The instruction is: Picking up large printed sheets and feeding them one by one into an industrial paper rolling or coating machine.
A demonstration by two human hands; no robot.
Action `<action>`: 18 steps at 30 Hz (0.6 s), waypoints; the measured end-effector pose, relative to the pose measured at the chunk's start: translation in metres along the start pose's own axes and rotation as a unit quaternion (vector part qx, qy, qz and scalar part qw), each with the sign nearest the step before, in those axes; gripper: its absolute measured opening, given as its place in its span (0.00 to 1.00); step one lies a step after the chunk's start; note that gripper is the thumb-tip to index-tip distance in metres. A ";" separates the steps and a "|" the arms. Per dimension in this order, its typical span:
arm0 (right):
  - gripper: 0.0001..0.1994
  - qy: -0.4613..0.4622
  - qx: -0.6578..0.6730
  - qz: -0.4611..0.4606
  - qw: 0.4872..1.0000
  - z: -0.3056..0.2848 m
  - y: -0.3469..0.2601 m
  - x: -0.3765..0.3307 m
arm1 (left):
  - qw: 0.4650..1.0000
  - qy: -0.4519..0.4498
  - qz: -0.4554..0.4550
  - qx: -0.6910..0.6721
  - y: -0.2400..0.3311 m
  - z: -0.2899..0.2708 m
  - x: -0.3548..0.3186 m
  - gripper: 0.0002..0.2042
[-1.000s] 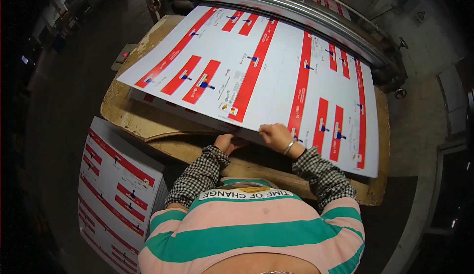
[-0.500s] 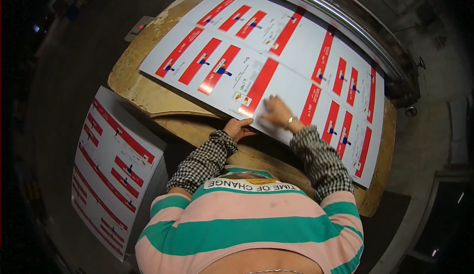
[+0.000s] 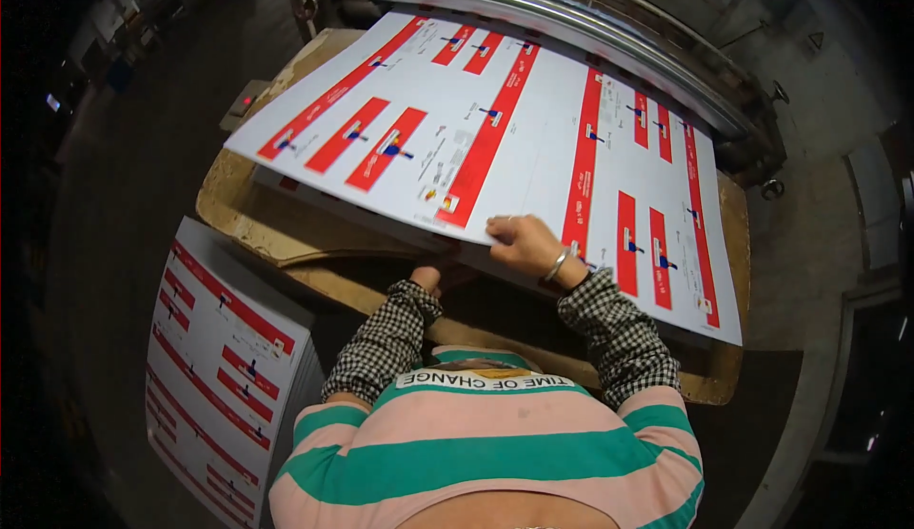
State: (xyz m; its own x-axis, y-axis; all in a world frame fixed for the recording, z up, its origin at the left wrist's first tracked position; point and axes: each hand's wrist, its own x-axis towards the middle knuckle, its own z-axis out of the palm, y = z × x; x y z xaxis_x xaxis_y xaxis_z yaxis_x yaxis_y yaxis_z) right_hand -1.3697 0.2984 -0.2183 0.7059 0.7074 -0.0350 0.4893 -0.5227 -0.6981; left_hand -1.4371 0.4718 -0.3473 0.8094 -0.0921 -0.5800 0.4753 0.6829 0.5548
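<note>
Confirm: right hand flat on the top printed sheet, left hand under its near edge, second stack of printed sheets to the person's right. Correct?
Not quite. The second stack of printed sheets sits to the person's left, low beside the wooden table, as the head view shows. The rest holds: right hand lies flat on the top printed sheet, left hand is under its near edge.

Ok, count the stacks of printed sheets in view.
2. One stack lies on the wooden table, with the right hand on its top sheet. The other stands lower left by the floor. More may be hidden.
</note>
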 end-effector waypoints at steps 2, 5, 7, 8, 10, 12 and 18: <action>0.13 0.011 0.074 0.024 0.997 0.021 0.013 -0.005 | 1.000 -0.021 -0.016 -0.014 -0.004 -0.015 0.007 0.16; 0.15 0.010 0.007 -0.020 1.000 0.041 0.043 -0.006 | 1.000 -0.011 0.007 0.022 -0.009 -0.026 0.022 0.15; 0.15 -0.037 -0.021 -0.003 0.999 0.037 0.053 0.007 | 0.998 -0.053 0.026 0.013 0.006 0.006 -0.003 0.15; 0.15 -0.041 0.013 0.012 0.999 0.037 0.055 0.013 | 0.997 -0.072 0.017 0.031 0.009 0.004 -0.007 0.15; 0.16 -0.082 0.030 0.075 0.993 0.024 0.076 0.037 | 0.997 -0.039 0.003 0.066 0.015 0.017 -0.013 0.16; 0.16 0.133 -0.065 0.082 0.986 0.015 0.084 0.061 | 0.997 -0.053 0.017 0.054 0.014 0.014 -0.013 0.16; 0.47 -0.127 -0.247 0.037 0.960 0.071 0.047 0.023 | 0.996 -0.078 0.033 0.035 0.011 0.004 -0.017 0.15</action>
State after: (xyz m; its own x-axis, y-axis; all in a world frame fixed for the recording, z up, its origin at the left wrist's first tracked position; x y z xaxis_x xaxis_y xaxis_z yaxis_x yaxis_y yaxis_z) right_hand -1.3667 0.3234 -0.3029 0.6307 0.7202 -0.2891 0.6701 -0.6933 -0.2651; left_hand -1.4438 0.4780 -0.3285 0.8808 -0.1631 -0.4446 0.4374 0.6401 0.6316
